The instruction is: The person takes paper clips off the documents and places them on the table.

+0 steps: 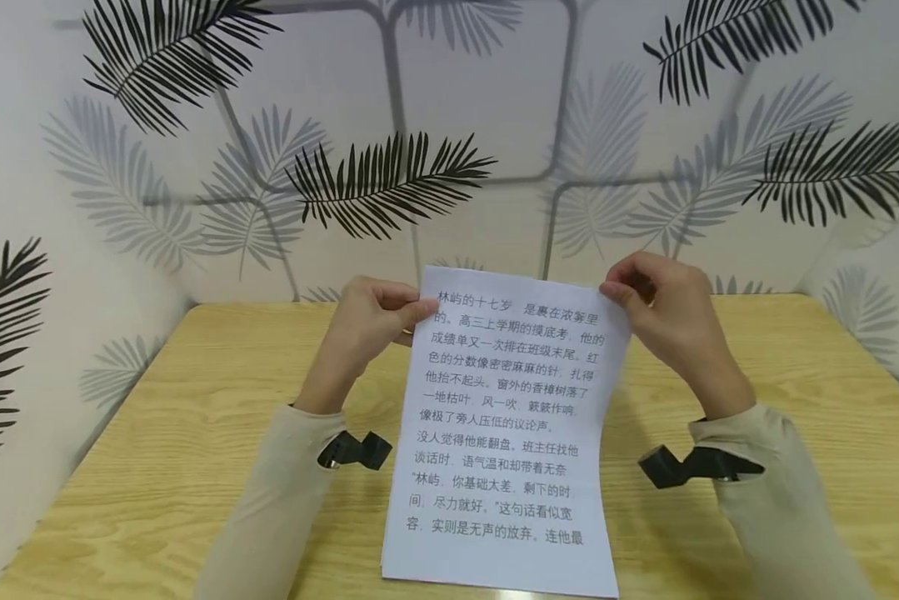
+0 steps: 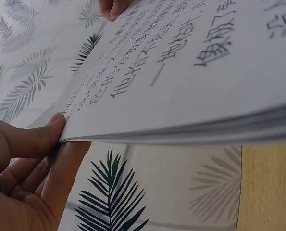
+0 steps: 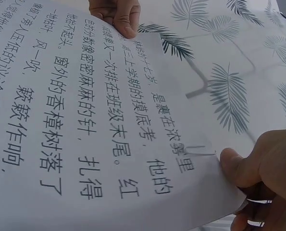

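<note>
Left hand (image 1: 365, 323) and right hand (image 1: 665, 310) pinch papers (image 1: 505, 433) (the left wrist view reveals layered edges (image 2: 205, 130)).

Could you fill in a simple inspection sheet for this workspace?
Surface: wood-grain table.
Job's things: layered printed sheets; whether their bottom edge touches the table, I cannot tell.
Clutter: nothing seen.
Grippers: bare human hands instead; the left hand pinches the sheets' left edge near the top, the right hand their upper right corner.
Cables: nothing seen.
Surroundings: leaf-patterned wall behind; a black device on each wrist.
</note>
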`<state>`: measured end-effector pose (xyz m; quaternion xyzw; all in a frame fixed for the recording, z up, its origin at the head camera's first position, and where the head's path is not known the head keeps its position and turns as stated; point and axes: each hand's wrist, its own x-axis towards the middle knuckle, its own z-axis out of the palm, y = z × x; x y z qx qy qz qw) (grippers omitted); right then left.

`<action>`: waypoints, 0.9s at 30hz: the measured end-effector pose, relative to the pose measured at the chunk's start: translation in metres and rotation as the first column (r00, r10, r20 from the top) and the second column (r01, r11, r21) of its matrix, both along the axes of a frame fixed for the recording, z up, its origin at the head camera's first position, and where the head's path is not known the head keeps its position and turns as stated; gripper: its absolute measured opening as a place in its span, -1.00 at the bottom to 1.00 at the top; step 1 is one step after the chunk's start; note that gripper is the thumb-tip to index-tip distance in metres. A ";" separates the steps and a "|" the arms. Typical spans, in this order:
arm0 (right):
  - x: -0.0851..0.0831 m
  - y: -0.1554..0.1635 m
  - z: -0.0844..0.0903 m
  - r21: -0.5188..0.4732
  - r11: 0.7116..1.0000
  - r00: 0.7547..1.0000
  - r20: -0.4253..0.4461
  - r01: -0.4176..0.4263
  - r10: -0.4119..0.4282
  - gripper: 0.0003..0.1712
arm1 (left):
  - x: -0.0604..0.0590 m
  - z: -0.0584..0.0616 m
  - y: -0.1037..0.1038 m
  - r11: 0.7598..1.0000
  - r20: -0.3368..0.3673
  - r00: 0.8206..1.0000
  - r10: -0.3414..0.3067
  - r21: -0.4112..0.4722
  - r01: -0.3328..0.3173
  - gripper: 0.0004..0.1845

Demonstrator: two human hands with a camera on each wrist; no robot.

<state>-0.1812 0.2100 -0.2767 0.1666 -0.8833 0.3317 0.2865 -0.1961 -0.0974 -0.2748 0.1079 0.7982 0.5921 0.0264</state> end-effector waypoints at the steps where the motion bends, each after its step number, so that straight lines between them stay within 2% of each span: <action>1: -0.001 0.000 -0.001 0.036 0.999 1.000 -0.007 -0.018 0.018 -0.92 | 0.001 0.000 0.001 1.000 -0.019 1.000 0.015 -0.013 -0.016 -0.80; 5: -0.002 -0.001 -0.002 0.121 0.990 0.997 -0.031 -0.068 0.072 -0.90 | 0.002 -0.002 0.004 0.998 -0.070 0.997 0.038 -0.049 -0.042 -0.83; 10: -0.002 -0.005 -0.003 0.129 0.989 0.997 -0.002 -0.073 0.074 -0.89 | 0.003 -0.005 0.005 0.997 -0.066 0.997 0.045 -0.059 -0.049 -0.85; 15: -0.001 -0.006 -0.005 0.158 0.984 0.995 0.066 -0.081 0.072 -0.86 | 0.002 -0.006 0.008 0.996 -0.054 0.998 0.039 -0.078 -0.043 -0.83; 21: -0.001 -0.007 -0.009 0.239 0.965 0.979 0.197 -0.104 0.057 -0.84 | 0.002 -0.007 0.010 0.996 -0.055 0.998 -0.020 -0.089 0.015 -0.82; 27: 0.000 -0.010 -0.009 0.264 0.961 0.968 0.249 -0.087 0.019 -0.87 | 0.001 -0.005 0.010 0.987 -0.069 0.996 -0.049 -0.154 0.038 -0.83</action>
